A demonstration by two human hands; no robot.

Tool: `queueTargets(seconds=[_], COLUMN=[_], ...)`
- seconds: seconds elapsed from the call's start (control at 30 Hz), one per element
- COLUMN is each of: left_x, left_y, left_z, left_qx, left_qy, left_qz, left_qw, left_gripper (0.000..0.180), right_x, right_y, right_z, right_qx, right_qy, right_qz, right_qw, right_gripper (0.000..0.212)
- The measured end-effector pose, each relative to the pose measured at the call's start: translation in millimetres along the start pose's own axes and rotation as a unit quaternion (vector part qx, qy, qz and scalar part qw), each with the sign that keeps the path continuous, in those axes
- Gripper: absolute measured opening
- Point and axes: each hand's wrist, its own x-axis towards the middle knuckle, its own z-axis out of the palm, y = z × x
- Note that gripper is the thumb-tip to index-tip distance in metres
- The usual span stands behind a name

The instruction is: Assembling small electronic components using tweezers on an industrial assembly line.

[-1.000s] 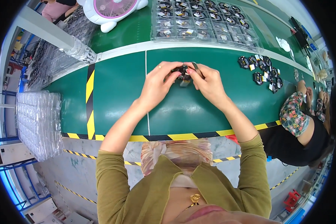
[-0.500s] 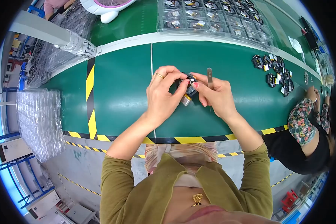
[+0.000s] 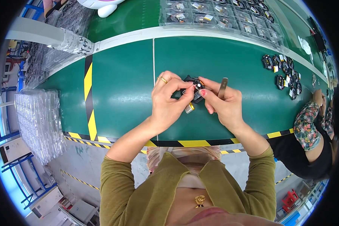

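Observation:
Both hands meet over a small round black electronic unit (image 3: 197,100) above the green table. My left hand (image 3: 168,100) is closed, its thumb and forefinger pinched at the unit's upper left side. My right hand (image 3: 226,105) grips the unit's right side with thumb and forefinger. Metal tweezers (image 3: 223,87) are tucked in the same right hand, their rounded end pointing up. Below the unit hangs a small silver and yellow battery (image 3: 190,108). Fingertips hide much of the unit, so any fine part between them cannot be made out.
More black units (image 3: 286,73) lie in a cluster at the right. Clear compartment trays (image 3: 218,17) with units stand beyond the white rail. Stacked clear trays (image 3: 39,124) are at the left. A co-worker's patterned sleeve (image 3: 308,124) reaches in at the right. A grey post (image 3: 45,32) rises far left.
In the picture, both hands and the unit have shifted slightly right. The tweezers lean further right. The left fingers remain at the unit, and the grip looks much the same.

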Motion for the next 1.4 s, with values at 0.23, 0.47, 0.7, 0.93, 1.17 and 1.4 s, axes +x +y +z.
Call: queueTargets(seconds=[0.23, 0.47, 0.7, 0.93, 1.17, 1.4], left_x=[1.2, 1.2, 5.2, 12.1, 16.7, 15.0], left_y=[5.4, 6.0, 9.5, 7.9, 3.3, -1.0], left_z=[-0.5, -2.3, -2.2, -9.6, -10.5, -14.4], left_qx=[-0.004, -0.007, -0.025, -0.164, -0.439, -0.452], left_qy=[-0.013, -0.013, 0.029, -0.127, -0.162, -0.212], left_qz=[-0.007, -0.014, 0.028, -0.322, -0.411, -0.412], left_qw=[1.000, 1.000, 0.999, 0.924, 0.783, 0.762], left_gripper=[0.013, 0.014, 0.019, 0.019, 0.036, 0.037], right_x=[-0.5, -0.1, -4.1, 10.8, 15.0, 19.9], right_y=[6.3, 4.2, -7.6, -0.4, 13.9, 7.6], right_z=[-3.5, -1.5, -2.5, -12.6, -13.1, -16.0], right_qx=[-0.062, -0.081, -0.062, -0.364, -0.486, -0.433], right_qy=[-0.005, -0.009, -0.010, 0.009, -0.033, 0.025], right_qz=[-0.085, -0.116, 0.000, -0.308, -0.483, -0.480], right_qw=[0.994, 0.990, 0.998, 0.879, 0.728, 0.762], right_gripper=[0.021, 0.007, 0.013, 0.032, 0.033, 0.024])
